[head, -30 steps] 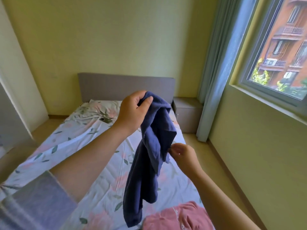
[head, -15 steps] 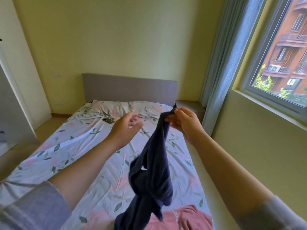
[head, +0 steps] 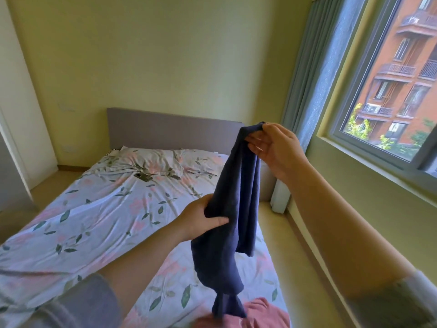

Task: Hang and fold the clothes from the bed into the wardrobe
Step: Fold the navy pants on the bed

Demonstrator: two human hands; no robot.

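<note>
Head view: where is the navy garment (head: 238, 209)?
— In the air above the floral bed (head: 106, 209), hanging bunched and lengthwise.
— Who has hold of it?
— The right hand (head: 276, 150) pinches the top end with thumb and forefinger, the other fingers loosely spread. The left hand (head: 201, 221) grips the middle, thumb laid across the cloth.
— And the bottom end?
— It dangles over a pink garment (head: 260, 313) at the bed's near edge.

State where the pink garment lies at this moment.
Head view, bottom centre-right: the pink garment lies on the bed beneath the hanging navy garment.
</note>
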